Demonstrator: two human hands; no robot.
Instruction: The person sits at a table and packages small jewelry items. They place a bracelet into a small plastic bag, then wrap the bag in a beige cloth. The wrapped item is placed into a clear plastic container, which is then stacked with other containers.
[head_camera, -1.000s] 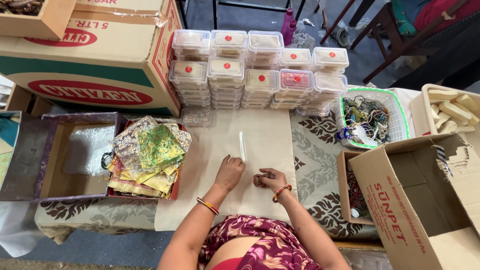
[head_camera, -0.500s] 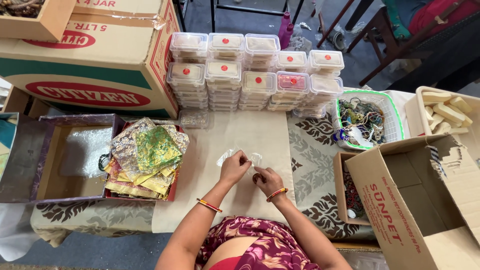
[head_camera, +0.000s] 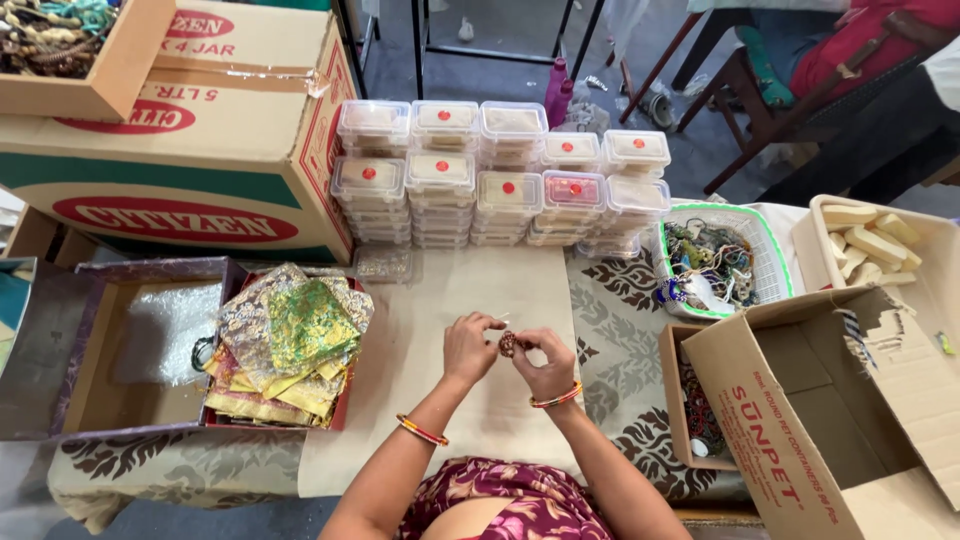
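Fingers: both sets are pinched closed around a small dark reddish-brown bead (head_camera: 508, 343), held up between the two hands above the surface.
Left hand (head_camera: 468, 345): fingers curled in, tips on the bead's left side; a red and gold bangle (head_camera: 421, 431) sits on the wrist.
Right hand (head_camera: 546, 362): fingers bent over the bead's right side; an orange bangle (head_camera: 556, 399) on the wrist.
Bead: in mid-air between the fingertips, over the plain beige cloth (head_camera: 440, 300); detail too small to tell.
Surface (head_camera: 620, 330): covered by a brown-patterned cloth, with the beige cloth laid on top at the middle.
Pouches (head_camera: 290, 345): a pile of shiny green and gold fabric pouches in a red tray, just left of the hands.
Open box (head_camera: 130, 345): purple-edged, left of the pouches.
Tubs (head_camera: 500, 175): stacked clear plastic tubs with red dots on the lids, at the far edge of the beige cloth.
Basket (head_camera: 770, 250): green-rimmed, full of mixed beads, right of the tubs.
Carton (head_camera: 830, 400): open, at the near right.
Big carton (head_camera: 200, 150): far left, behind the pouches.
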